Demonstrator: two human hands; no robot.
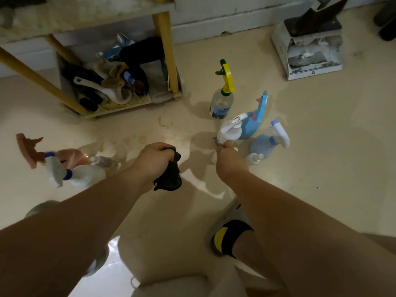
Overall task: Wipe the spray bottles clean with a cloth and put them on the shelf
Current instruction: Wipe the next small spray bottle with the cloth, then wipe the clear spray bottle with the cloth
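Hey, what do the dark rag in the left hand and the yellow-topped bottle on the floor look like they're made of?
Dark rag: soft woven or knit cloth, matte; it hangs limp and crumpled from the left hand gripping it. Yellow-topped bottle: probably clear plastic, since the floor shows through its body, with a glossy, opaque yellow and green trigger head that looks like moulded plastic. Dim light leaves the finish uncertain.

No wording can be read anywhere: the blue label on the clear yellow-triggered spray bottle [221, 101] is blurred, and the small dark mark on the front edge of the white box [308, 58], right of that bottle, stays unclear.
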